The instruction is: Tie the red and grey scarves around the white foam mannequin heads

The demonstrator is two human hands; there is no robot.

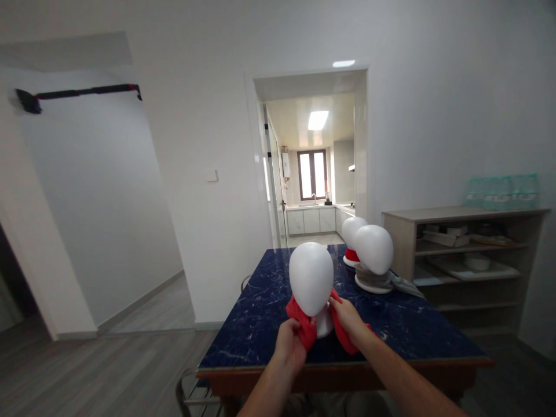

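Note:
A white foam mannequin head [311,278] stands near the front edge of a dark blue marble-look table [252,324]. A red scarf [306,328] is wrapped around its neck. My left hand [289,343] grips the scarf's left end in front of the neck. My right hand [346,315] holds the scarf's right end beside the neck. Two more white heads stand farther back on the right: one [374,249] with a grey scarf at its base, and one [351,230] with a red scarf.
A wooden shelf unit [469,255] with books and a pack of water bottles [504,191] on top stands right of the table. A doorway behind the table leads to a kitchen [315,191]. A chair frame [191,394] sits at the table's front left.

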